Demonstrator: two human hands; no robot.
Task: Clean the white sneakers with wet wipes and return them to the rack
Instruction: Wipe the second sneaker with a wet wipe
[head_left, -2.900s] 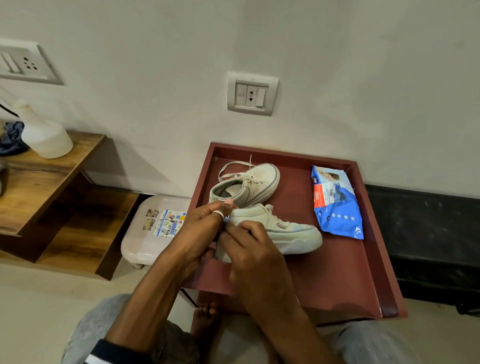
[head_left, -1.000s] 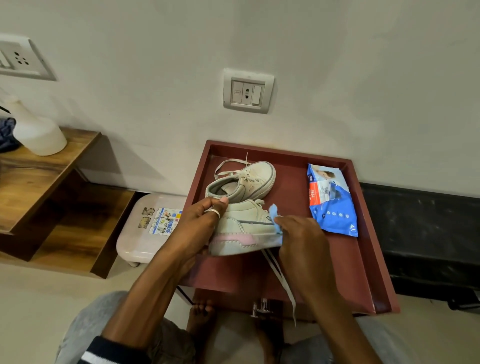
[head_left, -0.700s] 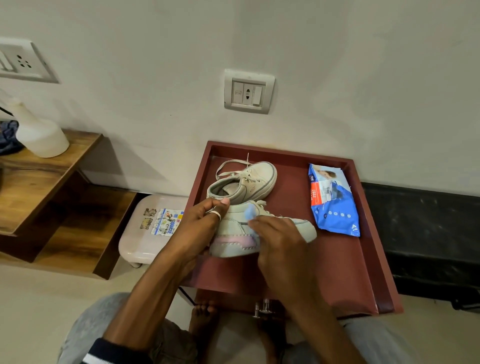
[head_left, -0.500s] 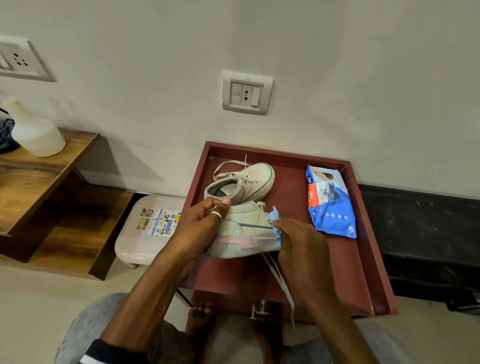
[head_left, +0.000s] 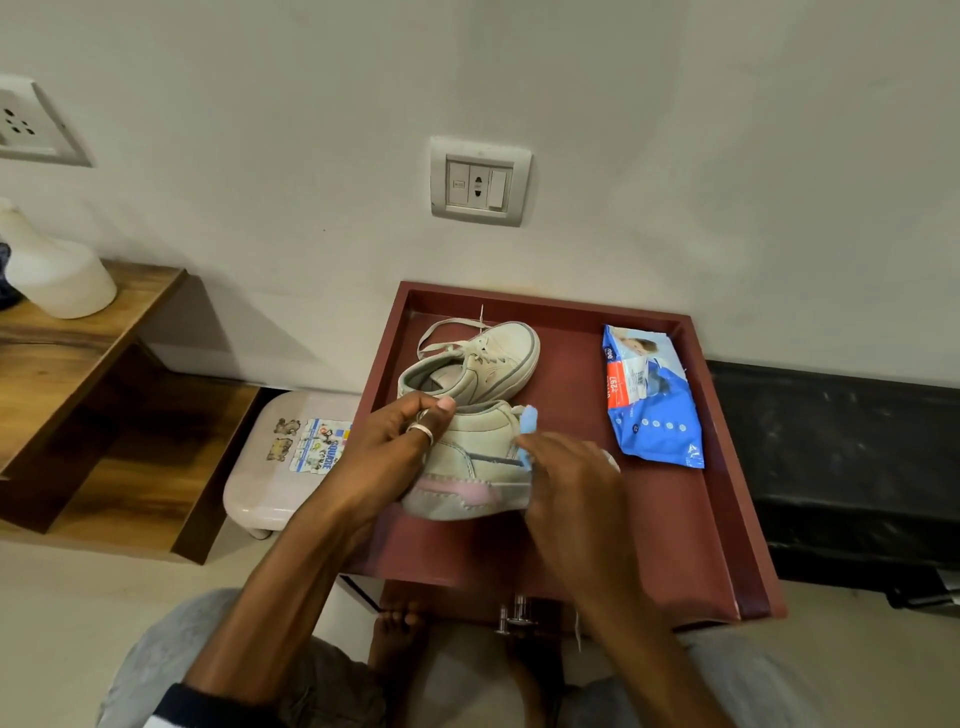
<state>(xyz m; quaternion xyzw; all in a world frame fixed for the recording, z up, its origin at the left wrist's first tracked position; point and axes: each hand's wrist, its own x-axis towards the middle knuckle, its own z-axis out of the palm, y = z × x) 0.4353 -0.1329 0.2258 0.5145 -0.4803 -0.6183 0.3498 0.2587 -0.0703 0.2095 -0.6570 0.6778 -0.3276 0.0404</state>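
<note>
While our left hand (head_left: 384, 457) grips the near sneaker's (head_left: 467, 467) heel, our right hand (head_left: 571, 499) pinches a blue wipe (head_left: 527, 436) against its side.

Left forearm (head_left: 291, 571) reaches in from 7 o'clock, its dark sleeve (head_left: 208, 706) with a white stripe sitting up by the elbow. The left grip (head_left: 389, 452) curls round the heel end of the sneaker (head_left: 467, 457), one fingertip up on the collar, a silver ring (head_left: 421, 431) showing. Right forearm (head_left: 639, 639) comes in from 5 o'clock. The right grip (head_left: 571, 488) has its fingers bent, pinching a blue wipe (head_left: 529, 423) against the sneaker's side. A bare foot (head_left: 400, 629) shows at 6 o'clock.
</note>
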